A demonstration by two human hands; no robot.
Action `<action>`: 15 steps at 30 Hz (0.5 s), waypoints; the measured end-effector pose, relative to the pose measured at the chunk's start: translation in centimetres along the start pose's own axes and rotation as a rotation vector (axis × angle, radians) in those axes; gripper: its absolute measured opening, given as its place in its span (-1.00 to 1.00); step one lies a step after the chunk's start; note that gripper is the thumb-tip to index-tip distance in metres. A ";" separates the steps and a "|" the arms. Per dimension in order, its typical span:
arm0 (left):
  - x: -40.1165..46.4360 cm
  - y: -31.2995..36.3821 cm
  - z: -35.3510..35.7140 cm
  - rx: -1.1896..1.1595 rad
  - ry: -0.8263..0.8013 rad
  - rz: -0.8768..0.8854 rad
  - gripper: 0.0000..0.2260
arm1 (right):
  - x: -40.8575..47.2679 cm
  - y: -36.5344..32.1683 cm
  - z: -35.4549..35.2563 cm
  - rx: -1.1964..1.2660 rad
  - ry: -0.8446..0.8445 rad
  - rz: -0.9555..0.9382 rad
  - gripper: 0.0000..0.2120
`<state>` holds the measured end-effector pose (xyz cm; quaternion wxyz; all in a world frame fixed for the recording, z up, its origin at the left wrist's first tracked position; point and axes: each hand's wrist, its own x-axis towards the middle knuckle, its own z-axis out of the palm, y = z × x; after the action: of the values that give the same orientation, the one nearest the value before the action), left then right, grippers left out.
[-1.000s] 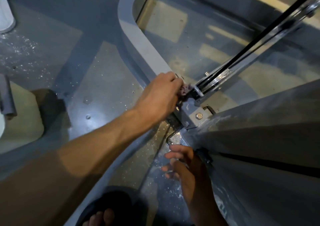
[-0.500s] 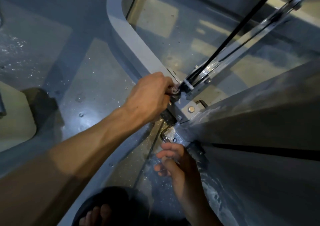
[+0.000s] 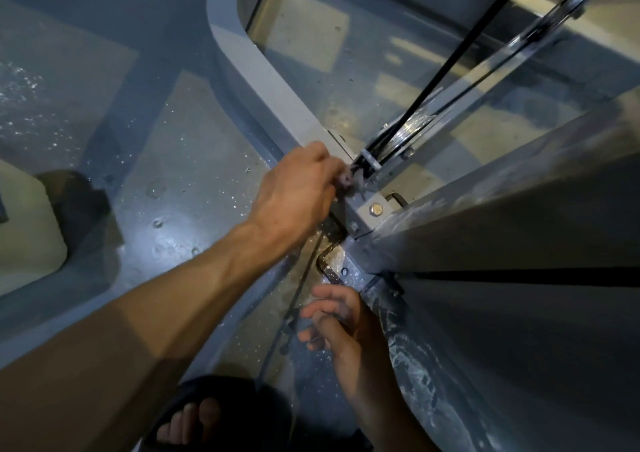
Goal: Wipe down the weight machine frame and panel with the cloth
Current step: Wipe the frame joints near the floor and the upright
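Left hand (image 3: 294,195) curled tight round a small, bunched grey cloth (image 3: 349,181), wad peeking past the fingertips, pressed against the grey frame (image 3: 263,71) joint beside a bolt (image 3: 374,209), right hand (image 3: 343,327) lower down, fingers loose, holding nothing, beside the streaky panel (image 3: 502,223).

Open floor (image 3: 180,174) leftward; frame (image 3: 263,81), cable (image 3: 460,53), panel (image 3: 519,209) crowding right.
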<state>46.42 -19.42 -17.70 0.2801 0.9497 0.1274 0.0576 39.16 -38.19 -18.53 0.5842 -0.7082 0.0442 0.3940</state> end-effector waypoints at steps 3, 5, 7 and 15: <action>-0.5 0.7 1.0 -0.063 -0.013 0.005 -0.82 | -0.4 0.1 0.1 -0.015 -0.013 0.011 -0.69; -1.9 1.8 2.1 -0.168 -0.141 0.113 -0.90 | -0.5 0.0 0.2 -0.012 -0.019 0.018 -0.68; -2.3 1.5 2.4 -0.209 -0.143 0.172 -0.87 | -0.5 0.0 0.2 -0.008 -0.025 0.011 -0.69; -0.4 3.5 -0.2 -0.197 -0.087 0.064 -0.85 | -0.8 0.3 0.0 -0.027 -0.033 0.027 -0.68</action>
<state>46.74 -22.33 -15.64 0.3752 0.9229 0.0783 0.0377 38.41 -38.62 -18.28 0.5698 -0.7089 0.0386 0.4139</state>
